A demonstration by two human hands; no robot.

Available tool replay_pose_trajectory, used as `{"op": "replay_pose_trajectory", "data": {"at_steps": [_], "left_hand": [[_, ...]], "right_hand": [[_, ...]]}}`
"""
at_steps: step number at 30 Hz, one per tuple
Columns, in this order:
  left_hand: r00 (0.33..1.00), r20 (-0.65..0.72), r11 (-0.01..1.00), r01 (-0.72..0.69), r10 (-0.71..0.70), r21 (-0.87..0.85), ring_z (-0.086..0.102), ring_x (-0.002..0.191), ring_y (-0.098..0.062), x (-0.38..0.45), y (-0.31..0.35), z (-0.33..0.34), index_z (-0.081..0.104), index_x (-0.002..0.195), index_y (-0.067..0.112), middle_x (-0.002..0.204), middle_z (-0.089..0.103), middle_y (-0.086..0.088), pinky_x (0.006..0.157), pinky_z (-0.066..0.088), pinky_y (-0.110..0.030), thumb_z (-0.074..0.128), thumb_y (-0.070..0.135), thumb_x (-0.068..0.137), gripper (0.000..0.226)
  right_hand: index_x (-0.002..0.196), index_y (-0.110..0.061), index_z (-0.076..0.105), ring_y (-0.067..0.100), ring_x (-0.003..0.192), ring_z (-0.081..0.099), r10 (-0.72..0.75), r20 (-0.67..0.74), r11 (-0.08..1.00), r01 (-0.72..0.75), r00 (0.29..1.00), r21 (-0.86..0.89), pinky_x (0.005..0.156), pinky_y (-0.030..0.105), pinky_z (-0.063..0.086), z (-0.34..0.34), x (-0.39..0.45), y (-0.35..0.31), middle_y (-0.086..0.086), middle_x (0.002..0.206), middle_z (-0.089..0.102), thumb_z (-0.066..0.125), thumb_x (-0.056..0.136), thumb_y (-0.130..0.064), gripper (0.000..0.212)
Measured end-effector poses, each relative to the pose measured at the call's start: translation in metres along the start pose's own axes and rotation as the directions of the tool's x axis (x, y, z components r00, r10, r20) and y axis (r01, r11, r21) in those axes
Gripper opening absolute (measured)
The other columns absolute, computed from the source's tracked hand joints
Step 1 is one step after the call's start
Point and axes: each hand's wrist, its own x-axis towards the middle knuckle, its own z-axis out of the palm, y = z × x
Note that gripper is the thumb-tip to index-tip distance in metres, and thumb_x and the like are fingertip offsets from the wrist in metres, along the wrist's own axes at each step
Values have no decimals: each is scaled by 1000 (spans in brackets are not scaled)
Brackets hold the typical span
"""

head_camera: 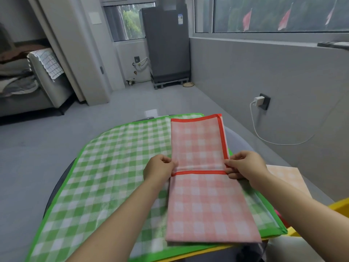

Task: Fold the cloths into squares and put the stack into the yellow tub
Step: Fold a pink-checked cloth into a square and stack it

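From the head camera, looking down over both forearms, a red-checked cloth (200, 144) lies as a long strip running away from the person, on top of a larger green-checked cloth (113, 167) spread flat beneath it. The near half of the red cloth is doubled over, its red-trimmed edge crossing the strip from side to side about midway along.

The left hand (160, 170) is at the left end of that trimmed edge, its fingers curled, pinching the hem between thumb and fingertips. The right hand (245, 167) does the same at the right end: its fingers (231, 169) are bent around the corner of the fold, with the thumb on top of the fabric. So the folded edge is stretched between the two hands, each gripping one corner, and the rest of the cloth lies flat, both ahead of the knuckles and back toward the person's body.

A pale orange-checked cloth (289, 178) lies just right of the right wrist, partly hidden by the forearm. At the lower right edge a bit of the yellow tub (340, 207) shows, well apart from the red cloth's held edge.

Beyond, there is a grey floor, a dark cabinet (166, 44) against the far wall, and a white charger (257, 100) plugged into a wall socket on the right.
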Motion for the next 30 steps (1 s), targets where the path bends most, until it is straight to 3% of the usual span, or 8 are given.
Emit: {"op": "replay_pose_trajectory", "data": {"at_steps": [3,8,11,15,18,24,27,30], "left_hand": [[1000,23,992,20,-18,-123,67,70,-19,1,-3,-2,63,82,16,67,69,-1,82,57,-39,69,22,84,8],[996,85,937,51,-23,-346,62,68,-15,-9,1,-10,64,95,17,84,69,-4,68,55,-25,57,22,93,8],[986,160,902,108,-44,-418,64,74,-17,-15,2,-18,67,96,14,91,71,-6,78,56,-30,48,29,98,24],[980,183,892,147,-73,-428,68,84,-22,-19,0,-23,66,89,8,91,72,-10,85,55,-34,43,36,99,37],[979,195,884,136,-52,-448,68,90,-26,-20,-3,-24,66,84,5,92,72,-14,87,54,-36,46,37,97,40],[982,187,876,90,0,-474,69,74,-18,-28,-6,-23,69,73,4,82,71,-15,73,52,-26,52,24,95,34],[991,129,936,20,27,-351,67,79,-15,-31,-7,-21,72,80,7,86,73,-8,68,52,-16,55,26,94,30],[989,144,952,12,34,-304,68,89,-16,-34,-8,-21,73,81,11,91,73,-4,82,52,-23,54,29,94,29]], "right_hand": [[79,-4,59,17,50,64,9,47,996,-13,999,91,42,21,53,-5,-4,-1,15,69,64,66,84,-5,10],[86,-3,62,21,69,66,24,120,977,-49,993,209,49,20,56,-10,-11,-2,11,77,64,62,89,-14,11],[90,-2,62,23,76,68,76,193,958,-126,978,258,54,22,58,-16,-12,-6,13,85,66,59,91,-23,22],[88,3,61,25,80,66,126,236,948,-187,964,258,61,27,59,-22,-10,-9,16,84,67,56,90,-35,39],[80,3,62,26,78,64,109,268,946,-183,957,267,64,26,59,-25,-11,-9,15,79,66,57,89,-34,39],[101,21,58,29,75,62,41,246,974,-94,968,207,58,24,58,-28,-12,-4,23,88,62,58,88,-9,33],[86,4,70,26,81,63,11,231,999,-23,973,48,64,21,54,-31,-15,-3,15,90,70,67,84,-23,27],[83,-1,73,21,71,67,15,223,999,-8,975,-32,61,20,51,-30,-15,-3,11,84,74,71,79,-31,31]]}}
